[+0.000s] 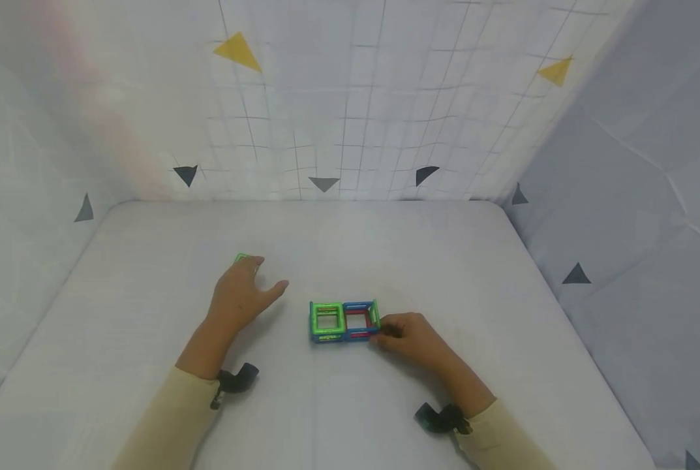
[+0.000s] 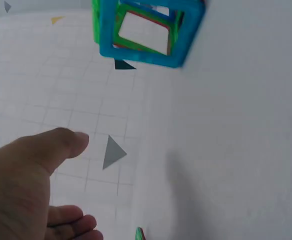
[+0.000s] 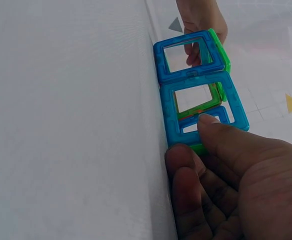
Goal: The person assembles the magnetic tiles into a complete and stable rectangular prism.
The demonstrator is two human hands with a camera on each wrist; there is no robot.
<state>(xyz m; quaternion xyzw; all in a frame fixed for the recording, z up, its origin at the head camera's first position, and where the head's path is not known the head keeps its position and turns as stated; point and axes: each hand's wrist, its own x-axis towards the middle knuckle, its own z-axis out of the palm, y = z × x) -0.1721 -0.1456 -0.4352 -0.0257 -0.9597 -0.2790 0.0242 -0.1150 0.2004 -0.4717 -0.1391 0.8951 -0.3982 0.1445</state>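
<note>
Two box shapes joined side by side form a magnetic tile structure (image 1: pixel 342 318) of square frames in the middle of the table. Its left box carries a green tile on top; the right box has an uncovered top. At the right end, my right hand (image 1: pixel 411 341) grips the structure, thumb on a blue tile (image 3: pixel 170 112) in the right wrist view and fingers curled beneath. My left hand (image 1: pixel 236 297) is out to the back left with thumb spread apart, over a green tile (image 1: pixel 241 255) it partly hides. No object shows between its thumb and fingers.
The white table (image 1: pixel 443 254) meets a pale back wall with a printed grid and triangles (image 1: pixel 324 184). Grey side panels (image 1: pixel 631 163) rise at left and right. Each wrist wears a black camera mount (image 1: pixel 239 378).
</note>
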